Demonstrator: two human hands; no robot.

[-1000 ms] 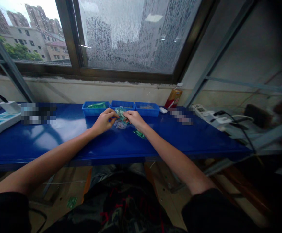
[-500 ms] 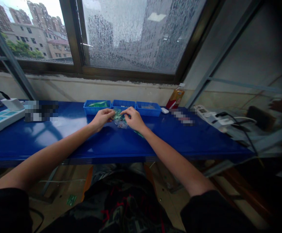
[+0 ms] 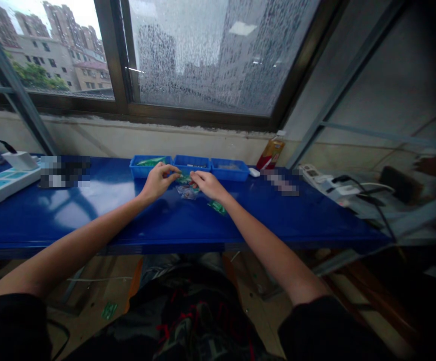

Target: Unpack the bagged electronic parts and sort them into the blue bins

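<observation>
A small clear-and-green plastic bag with little parts inside is held just above the blue table, in front of the trays. My left hand has its thumb and forefinger closed at the bag's upper left edge. On the other side, my right hand pinches its upper right edge, the fingertips partly covering it. What the small parts are is too blurred to make out. A flat green packet lies on the table below my right wrist.
Three blue trays line the wall: left tray with green packets, middle tray with small parts, right tray with pale pieces. A drink bottle stands beyond. Power strips sit at both sides. Another green packet is on the floor.
My right hand has turned, its fingers now pinched on the bag's edge. My left hand is raised slightly. More of the green packet by my right wrist shows.
</observation>
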